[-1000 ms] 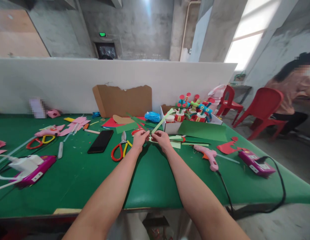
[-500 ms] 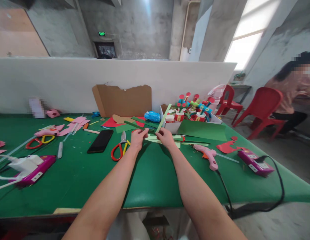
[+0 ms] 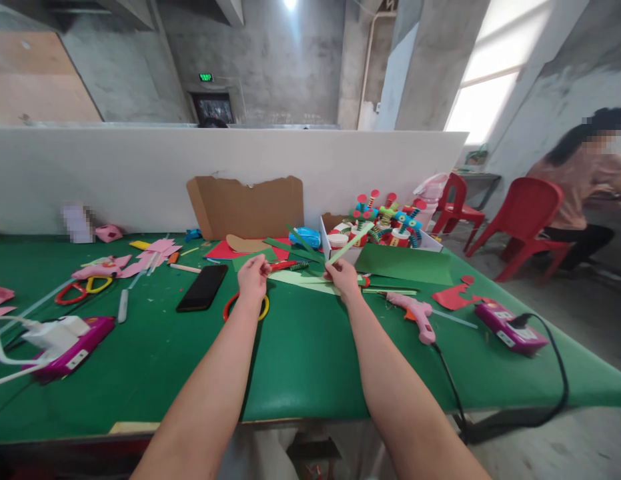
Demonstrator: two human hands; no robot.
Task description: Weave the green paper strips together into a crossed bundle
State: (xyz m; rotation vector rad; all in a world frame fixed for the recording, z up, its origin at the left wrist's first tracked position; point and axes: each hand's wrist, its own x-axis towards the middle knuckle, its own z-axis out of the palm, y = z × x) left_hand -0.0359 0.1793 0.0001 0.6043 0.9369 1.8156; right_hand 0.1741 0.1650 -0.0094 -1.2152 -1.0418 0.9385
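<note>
My left hand [image 3: 253, 275] hovers over the green table [image 3: 300, 360], fingers pinched shut on something I cannot make out, beside a small red and green piece [image 3: 289, 265]. The red-and-yellow scissors [image 3: 263, 309] lie just under that hand. About a hand's width to the right, my right hand [image 3: 343, 277] pinches a light green paper strip [image 3: 351, 243] that slants up and to the right. A dark green strip [image 3: 304, 241] stands slanted between the hands. Pale green paper scraps [image 3: 303, 280] lie flat below.
A black phone [image 3: 203, 287] lies left of the scissors. A pink glue gun [image 3: 415, 312] with a black cable and a purple box [image 3: 510, 327] are at right. A white box of coloured figures [image 3: 387, 230], green sheet [image 3: 407, 265] and cardboard [image 3: 245, 203] sit behind. A seated person [image 3: 580, 187] is far right.
My hands have drawn apart: the left went left over the scissors, the right went slightly right, still holding the light green strip. The view tilted down a little.
</note>
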